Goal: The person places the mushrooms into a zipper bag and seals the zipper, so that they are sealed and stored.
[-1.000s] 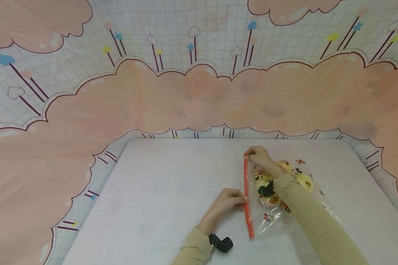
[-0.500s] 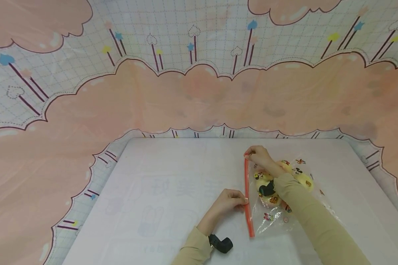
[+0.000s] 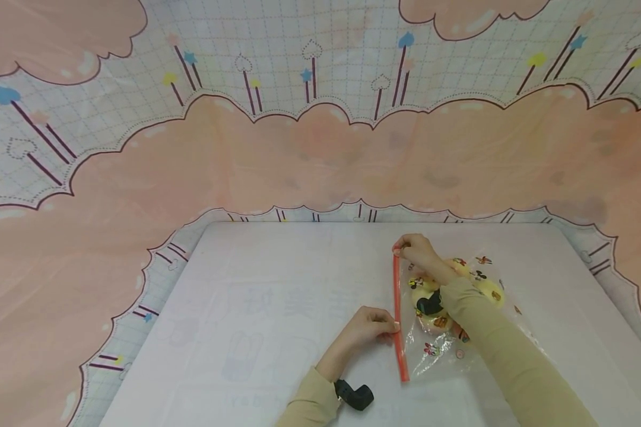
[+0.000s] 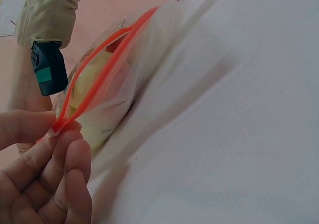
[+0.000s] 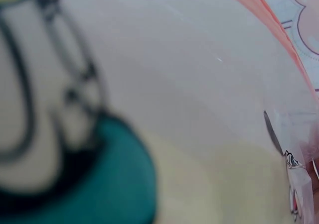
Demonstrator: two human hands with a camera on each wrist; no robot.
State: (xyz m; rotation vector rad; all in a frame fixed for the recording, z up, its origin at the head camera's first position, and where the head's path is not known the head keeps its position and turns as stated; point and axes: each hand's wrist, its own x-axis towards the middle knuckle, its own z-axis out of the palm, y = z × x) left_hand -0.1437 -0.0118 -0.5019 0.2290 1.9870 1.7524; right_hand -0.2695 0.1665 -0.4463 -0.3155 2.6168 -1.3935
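Observation:
A clear zip bag (image 3: 422,365) with cartoon prints and a red zip strip (image 3: 397,284) lies on the right half of the table. Pale yellow rounded things (image 3: 490,295) show inside it. My left hand (image 3: 367,325) pinches the strip around its middle, between thumb and fingers. At the strip's far end, my right hand (image 3: 418,249) pinches the corner, its forearm crossing over the bag. In the left wrist view, two red zip strips (image 4: 107,67) stand apart beyond my left fingers, and the bag's mouth gapes there. A blurred cartoon print (image 5: 124,174) fills much of the right wrist view.
The white table (image 3: 278,284) extends to the left of the bag. Behind it hangs a peach and white patterned cloth (image 3: 320,160). A black wrist camera (image 3: 355,394) sits on the left wrist, another (image 3: 429,304) on the right, over the bag.
My left hand has slid very slightly along the red strip toward the near end. The right hand stays at the far corner.

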